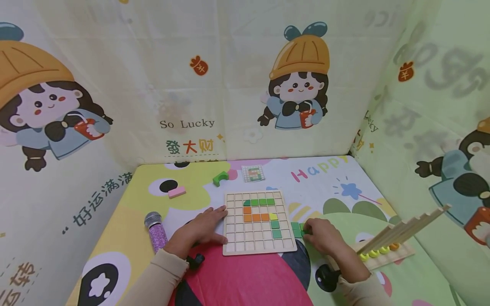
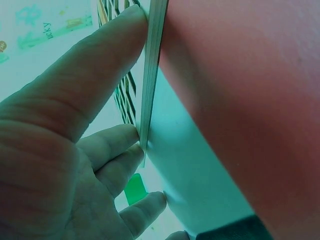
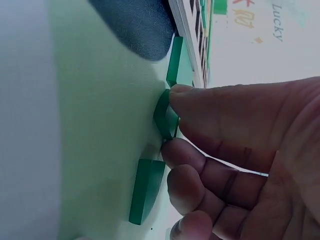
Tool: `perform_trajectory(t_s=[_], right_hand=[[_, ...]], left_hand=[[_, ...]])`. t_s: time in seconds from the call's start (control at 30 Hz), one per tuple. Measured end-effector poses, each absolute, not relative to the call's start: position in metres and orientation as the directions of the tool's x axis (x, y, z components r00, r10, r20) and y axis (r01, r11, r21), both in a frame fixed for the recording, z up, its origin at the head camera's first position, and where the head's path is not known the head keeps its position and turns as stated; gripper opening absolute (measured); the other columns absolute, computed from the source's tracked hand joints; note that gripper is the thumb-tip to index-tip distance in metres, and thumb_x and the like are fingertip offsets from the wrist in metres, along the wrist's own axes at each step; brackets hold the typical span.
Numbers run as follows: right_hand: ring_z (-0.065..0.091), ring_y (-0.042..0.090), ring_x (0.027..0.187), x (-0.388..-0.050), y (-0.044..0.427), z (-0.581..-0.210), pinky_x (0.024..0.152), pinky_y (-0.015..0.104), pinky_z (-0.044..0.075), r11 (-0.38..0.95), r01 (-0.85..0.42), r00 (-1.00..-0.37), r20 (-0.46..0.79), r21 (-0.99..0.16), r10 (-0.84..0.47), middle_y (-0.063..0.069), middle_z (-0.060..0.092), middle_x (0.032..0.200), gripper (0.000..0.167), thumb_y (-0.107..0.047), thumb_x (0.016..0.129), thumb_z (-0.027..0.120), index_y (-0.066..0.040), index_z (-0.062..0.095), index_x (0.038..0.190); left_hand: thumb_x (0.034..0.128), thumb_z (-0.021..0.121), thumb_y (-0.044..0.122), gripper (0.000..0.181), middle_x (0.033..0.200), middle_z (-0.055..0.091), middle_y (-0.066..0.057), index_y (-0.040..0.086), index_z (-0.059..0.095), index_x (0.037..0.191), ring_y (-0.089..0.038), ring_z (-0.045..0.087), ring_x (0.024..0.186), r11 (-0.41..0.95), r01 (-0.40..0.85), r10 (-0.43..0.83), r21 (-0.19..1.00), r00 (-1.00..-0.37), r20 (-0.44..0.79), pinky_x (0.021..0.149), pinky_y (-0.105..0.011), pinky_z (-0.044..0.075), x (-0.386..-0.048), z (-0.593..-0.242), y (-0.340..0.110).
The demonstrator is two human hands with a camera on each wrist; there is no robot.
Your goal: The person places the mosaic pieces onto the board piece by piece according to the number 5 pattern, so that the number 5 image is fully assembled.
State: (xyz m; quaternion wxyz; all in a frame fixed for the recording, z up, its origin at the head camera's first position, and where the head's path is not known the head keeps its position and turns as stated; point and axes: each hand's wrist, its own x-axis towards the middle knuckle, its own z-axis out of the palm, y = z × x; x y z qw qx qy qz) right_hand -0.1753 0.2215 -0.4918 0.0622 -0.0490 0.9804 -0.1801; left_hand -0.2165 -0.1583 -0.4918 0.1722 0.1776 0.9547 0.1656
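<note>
So the main thing here is a square, pale wooden grid board (image 1: 250,245), lying flat on the cartoon-print tablecloth (image 1: 139,278) between the two hands. The left hand (image 1: 199,230) is up against its left edge, fingers spread and pretty straight, thumb at the rim — it's touching the board, not wrapped round anything.

The right hand (image 1: 325,239) is off the board's right side with thumb and forefinger nearly together, pinching a small dark-green block (image 3: 162,114) at its ends. Can't tell if that block is off the cloth. A flat green square tile (image 1: 296,230) sits between it and the board, and a loose green block (image 3: 145,192) lies on the other side, near the fingertips.

On the board there's a row of green tiles (image 1: 262,202) up top, some orange tiles (image 1: 256,217) under that, then one yellow tile (image 1: 273,216) with two blue-green tiles (image 1: 276,229) below it. Behind the board there's a small printed grid card (image 1: 253,173) — plus a green arch-shaped block (image 1: 220,178) near it.
</note>
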Motion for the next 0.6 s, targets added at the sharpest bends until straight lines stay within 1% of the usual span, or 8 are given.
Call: perform_trajectory(t_s=[0.13,0.37,0.5,0.6], right_hand=[[0.058,0.018,0.078,-0.175,0.2213,-0.4914,0.073,0.042,0.056,0.93,-0.06,-0.987,-0.115,-0.362,-0.109,0.004,0.07,0.09,0.017,-0.013,0.085,0.083,-0.007,0.074,0.098],[0.055,0.017,0.071,-0.1748,0.2208,-0.4912,0.063,0.035,0.05,0.943,-0.051,-0.985,-0.138,-0.328,-0.101,0.002,0.067,0.083,0.013,-0.014,0.087,0.081,-0.006,0.074,0.093],[0.054,0.018,0.07,-0.1753,0.2183,-0.4899,0.062,0.034,0.048,0.944,-0.055,-0.984,-0.144,-0.325,-0.107,0.003,0.064,0.081,0.013,-0.013,0.087,0.08,-0.005,0.071,0.092],[0.054,0.018,0.072,-0.1751,0.2161,-0.4904,0.064,0.035,0.049,0.938,-0.064,-0.985,-0.13,-0.34,-0.115,0.003,0.065,0.081,0.015,-0.01,0.087,0.081,-0.006,0.068,0.092]], left_hand=[[0.0775,0.09,0.043,0.097,0.168,0.036,-0.006,0.013,0.045,0.158,-0.046,0.027,0.154,0.881,0.29,0.402,0.373,-0.875,-0.271,0.122,-0.063,0.03,-0.2167,-0.4913,-0.1587],[0.0777,0.09,0.043,0.097,0.168,0.036,-0.006,0.013,0.045,0.158,-0.045,0.027,0.154,0.879,0.291,0.405,0.377,-0.873,-0.271,0.122,-0.062,0.03,-0.216,-0.4909,-0.1585],[0.077,0.09,0.042,0.097,0.168,0.036,-0.007,0.013,0.045,0.157,-0.045,0.027,0.154,0.879,0.283,0.4,0.383,-0.876,-0.271,0.122,-0.062,0.03,-0.2152,-0.4904,-0.1586],[0.0772,0.09,0.042,0.097,0.168,0.036,-0.007,0.013,0.045,0.157,-0.045,0.027,0.154,0.878,0.285,0.402,0.384,-0.876,-0.268,0.122,-0.062,0.03,-0.2154,-0.4904,-0.1584]])
